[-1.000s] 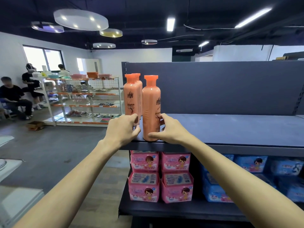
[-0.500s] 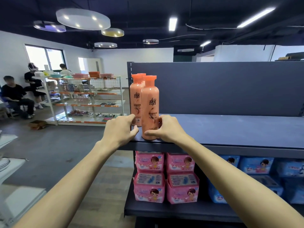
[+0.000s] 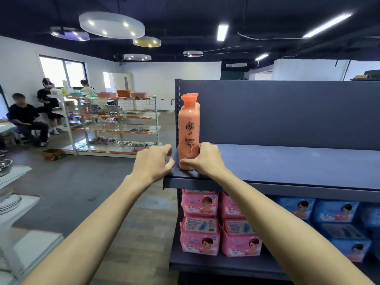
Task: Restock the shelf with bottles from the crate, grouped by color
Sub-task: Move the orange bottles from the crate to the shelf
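An orange bottle (image 3: 188,128) with an orange cap stands upright at the left front corner of the dark grey shelf (image 3: 287,163). More orange bottles stand in a row right behind it, mostly hidden. My right hand (image 3: 202,158) wraps the front bottle's base, thumb in front and fingers at its right side. My left hand (image 3: 153,163) rests on the shelf's left corner, fingers curled and apart, a small gap from the bottle. The crate is out of view.
Pink packs (image 3: 200,233) and blue packs (image 3: 339,221) fill the lower shelf. A white and orange display rack (image 3: 115,124) stands across the grey floor at the left. People sit and stand by the window at far left. White tables with plates are at the left edge.
The front bottle has slid left into line with the bottles behind it. My left hand has come off the bottles and onto the shelf corner. The view has shifted left.
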